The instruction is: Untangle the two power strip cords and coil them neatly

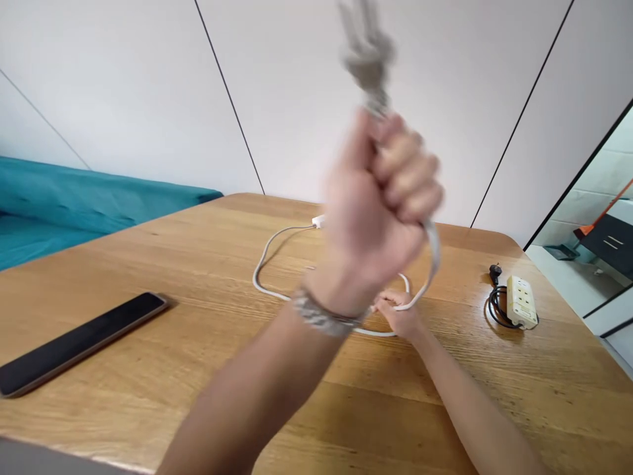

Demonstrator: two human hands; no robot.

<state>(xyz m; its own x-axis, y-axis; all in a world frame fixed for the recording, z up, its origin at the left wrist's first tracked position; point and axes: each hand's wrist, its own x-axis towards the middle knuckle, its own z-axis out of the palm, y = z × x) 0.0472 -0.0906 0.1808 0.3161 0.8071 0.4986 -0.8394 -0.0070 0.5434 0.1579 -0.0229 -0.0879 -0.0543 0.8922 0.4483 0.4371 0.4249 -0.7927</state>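
My left hand [380,198] is raised high in front of the camera in a fist around a white cable [434,254]; a blurred bundle of the same cable [366,53] sticks up out of the fist. From the fist the cable drops to my right hand [400,315], which rests on the wooden table [148,264] and pinches the cable there. Past that hand the cable lies in a loose loop [264,264] running back to a small white end piece [319,221]. A metal bracelet [321,316] circles my left wrist.
A dark flat slab, like a phone or remote [79,343], lies at the table's left. A cream power strip [521,300] with a coiled black cord [494,303] sits at the right. A teal couch [74,198] stands behind the table on the left.
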